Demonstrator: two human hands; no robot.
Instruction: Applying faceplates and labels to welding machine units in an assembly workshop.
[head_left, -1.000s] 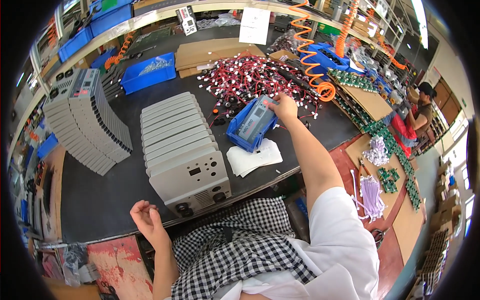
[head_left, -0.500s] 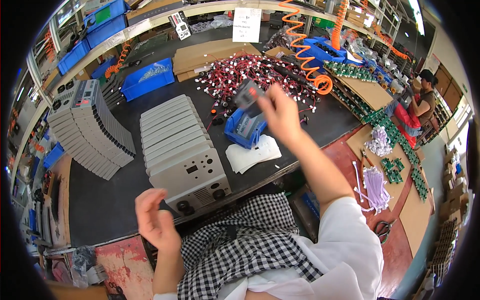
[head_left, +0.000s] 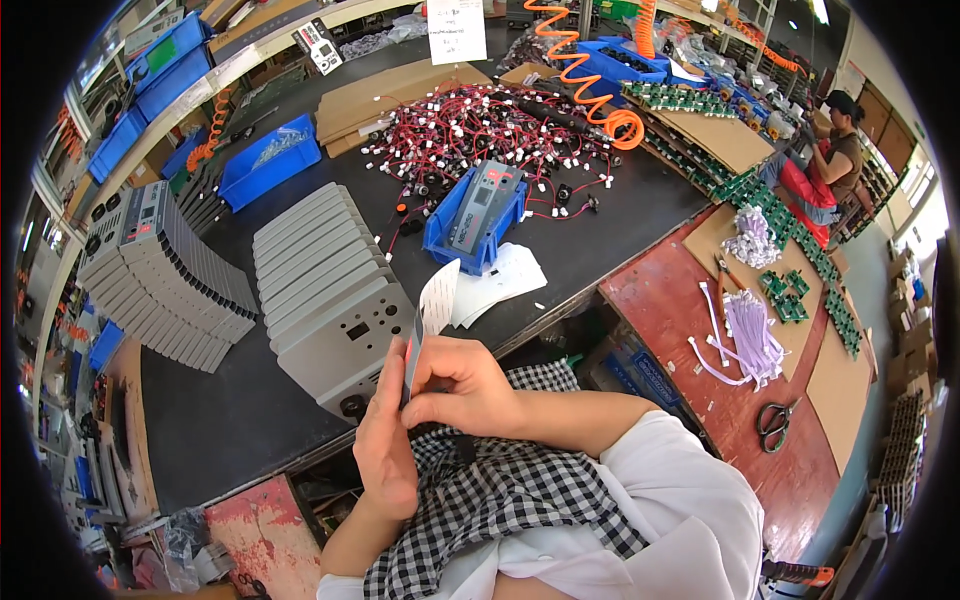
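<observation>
In front of my apron I hold a thin dark label (head_left: pixel 412 362), seen nearly edge-on, with a pale printed sheet curling off its upper end. My right hand (head_left: pixel 465 388) pinches the label between thumb and bent fingers. Against its other side lies my left hand (head_left: pixel 385 450), fingers stretched out and upright. Just beyond them stands a row of grey metal housings (head_left: pixel 325 300); the nearest face has round holes and a rectangular cutout. More labels of grey and dark colour (head_left: pixel 484 208) rest in a small blue bin (head_left: pixel 455 250). White paper sheets (head_left: pixel 510 275) lie beside it.
Curved stacks of grey housings (head_left: pixel 165 275) stand at left, near a blue bin of small clear parts (head_left: pixel 270 160). A heap of red wired connectors (head_left: pixel 480 130) covers the back. An orange coiled hose (head_left: pixel 625 128) hangs there. Scissors (head_left: pixel 773 425) and purple cables (head_left: pixel 752 335) lie right.
My right hand has come back from the blue bin with a label, down to my apron. My left hand has moved right to meet it, and the pale sheet now curls away.
</observation>
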